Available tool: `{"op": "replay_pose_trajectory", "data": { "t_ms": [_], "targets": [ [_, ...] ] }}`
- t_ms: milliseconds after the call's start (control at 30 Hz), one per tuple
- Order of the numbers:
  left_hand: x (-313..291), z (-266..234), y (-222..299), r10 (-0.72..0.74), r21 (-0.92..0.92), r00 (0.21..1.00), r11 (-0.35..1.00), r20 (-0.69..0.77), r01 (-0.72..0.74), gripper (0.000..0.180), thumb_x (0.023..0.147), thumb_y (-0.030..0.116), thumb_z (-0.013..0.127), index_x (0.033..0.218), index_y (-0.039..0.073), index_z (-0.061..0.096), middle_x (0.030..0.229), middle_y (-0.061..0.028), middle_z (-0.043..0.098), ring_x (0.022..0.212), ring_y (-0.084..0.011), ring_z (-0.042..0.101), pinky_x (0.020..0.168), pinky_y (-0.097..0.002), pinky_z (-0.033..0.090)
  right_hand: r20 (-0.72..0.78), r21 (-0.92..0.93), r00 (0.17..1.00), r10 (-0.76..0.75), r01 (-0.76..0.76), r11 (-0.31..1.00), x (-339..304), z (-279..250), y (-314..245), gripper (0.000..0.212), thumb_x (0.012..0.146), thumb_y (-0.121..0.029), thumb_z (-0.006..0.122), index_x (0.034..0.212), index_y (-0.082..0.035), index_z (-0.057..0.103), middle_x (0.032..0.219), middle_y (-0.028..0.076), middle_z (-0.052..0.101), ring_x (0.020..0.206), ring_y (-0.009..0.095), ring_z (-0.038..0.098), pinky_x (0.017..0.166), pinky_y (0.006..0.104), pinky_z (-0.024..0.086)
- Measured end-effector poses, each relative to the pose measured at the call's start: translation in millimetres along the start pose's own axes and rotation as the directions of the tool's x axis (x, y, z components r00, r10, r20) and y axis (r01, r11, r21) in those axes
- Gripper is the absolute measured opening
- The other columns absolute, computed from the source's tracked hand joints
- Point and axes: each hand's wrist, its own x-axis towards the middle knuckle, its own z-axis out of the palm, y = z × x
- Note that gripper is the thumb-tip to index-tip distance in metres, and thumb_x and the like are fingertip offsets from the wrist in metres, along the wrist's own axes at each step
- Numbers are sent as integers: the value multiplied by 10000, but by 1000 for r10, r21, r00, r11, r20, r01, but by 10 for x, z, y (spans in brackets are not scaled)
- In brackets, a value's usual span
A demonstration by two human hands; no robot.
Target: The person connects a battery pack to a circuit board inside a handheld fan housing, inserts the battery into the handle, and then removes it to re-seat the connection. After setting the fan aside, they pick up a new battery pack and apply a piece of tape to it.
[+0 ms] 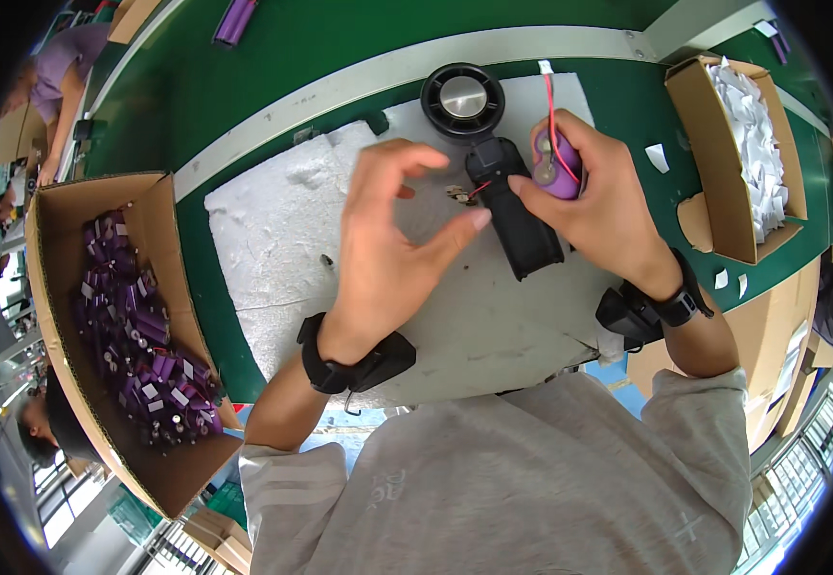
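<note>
My right hand [613, 196] is closed round a purple battery pack [558, 165], whose red and white wires run up to a small white connector [545, 68]. Under its thumb lies a black handheld fan [524, 222] with a round head [462, 101] and silver centre. A small part on a red wire [461, 195] sticks out from the side of the fan's handle. Left of the fan my left hand [392, 225] is raised, slightly blurred, thumb and fingers apart and nothing between them. Both rest over a white foam board [282, 220].
At the left stands a cardboard box [52, 240] with many purple battery packs [138, 326]. Another cardboard box [723, 163] with white paper pieces [752, 144] is at the right. Paper scraps [658, 157] lie on the green table [340, 53]. Another person [69, 72] is at far left.
</note>
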Motion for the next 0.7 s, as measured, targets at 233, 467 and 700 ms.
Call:
{"op": "replay_pose_trajectory", "data": {
  "t_ms": [233,467,700],
  "targets": [
    [-6,-138,-242,71,-71,921,996,383,-48,276,748,-40,737,1000,37,658,1009,-102,643,922,-238,634,797,-321,518,-146,-43,879,-454,453,890,-29,320,64,319,647,94,746,843,-37,530,881,86,651,667,228,544,605,279,448],
    [-41,-168,-291,187,-86,910,982,369,-167,234,762,-30,722,979,42,669,990,-112,642,903,-257,637,750,-318,526,-47,-176,836,-547,532,828,-18,344,69,338,621,114,755,842,-45,556,859,91,664,685,229,563,596,285,453],
    [-59,-153,-290,156,-148,927,983,341,-111,248,761,-45,712,989,39,662,950,-107,648,864,-242,646,723,-304,529,-10,-178,855,-519,509,842,-30,373,42,313,627,95,758,851,-42,588,827,75,658,680,215,569,579,288,460]
  ]
}}
